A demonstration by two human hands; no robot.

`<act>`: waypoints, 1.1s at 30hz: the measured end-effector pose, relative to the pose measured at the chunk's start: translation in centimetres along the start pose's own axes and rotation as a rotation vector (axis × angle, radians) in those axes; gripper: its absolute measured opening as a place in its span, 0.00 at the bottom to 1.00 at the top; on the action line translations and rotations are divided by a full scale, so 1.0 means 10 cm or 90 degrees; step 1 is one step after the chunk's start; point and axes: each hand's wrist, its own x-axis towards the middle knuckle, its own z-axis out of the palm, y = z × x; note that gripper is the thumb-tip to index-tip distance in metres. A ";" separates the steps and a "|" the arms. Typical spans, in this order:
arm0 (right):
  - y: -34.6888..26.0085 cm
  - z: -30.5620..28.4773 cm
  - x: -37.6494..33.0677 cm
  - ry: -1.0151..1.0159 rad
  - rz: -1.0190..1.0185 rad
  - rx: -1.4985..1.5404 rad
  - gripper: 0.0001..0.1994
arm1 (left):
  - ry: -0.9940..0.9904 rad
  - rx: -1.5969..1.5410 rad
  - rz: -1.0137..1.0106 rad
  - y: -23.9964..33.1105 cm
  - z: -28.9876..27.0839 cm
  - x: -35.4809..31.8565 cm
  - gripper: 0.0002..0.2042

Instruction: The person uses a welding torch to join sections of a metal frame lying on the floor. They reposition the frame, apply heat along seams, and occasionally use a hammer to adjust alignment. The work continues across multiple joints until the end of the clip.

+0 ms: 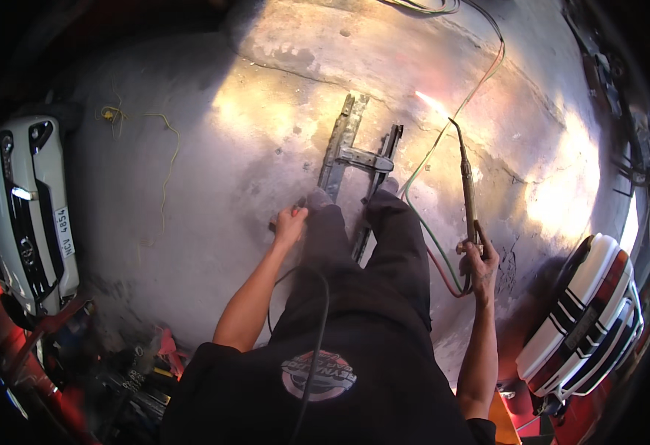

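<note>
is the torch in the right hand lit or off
Lit: a bright flame shoots from the tip of the torch in the right hand.

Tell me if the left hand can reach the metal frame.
Probably yes: the far end of the metal frame lies uncovered, though the left leg is partly between frame and left hand.

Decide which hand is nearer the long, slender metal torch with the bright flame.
Right. The right hand grips the torch at its rear end; the left hand is apart, to the torch's left, beyond the dark-trousered legs.
</note>
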 end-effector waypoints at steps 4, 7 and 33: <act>-0.10 -0.10 0.21 -0.021 0.048 -0.039 0.29 | 0.046 0.012 -0.031 -0.24 0.01 0.05 0.12; 0.01 -0.21 0.49 -0.047 0.087 -0.051 0.30 | 0.055 0.007 -0.043 -0.24 0.06 -0.09 0.12; 1.35 0.16 2.25 -0.168 0.293 0.165 0.31 | -0.028 0.326 0.006 0.71 1.58 0.10 0.17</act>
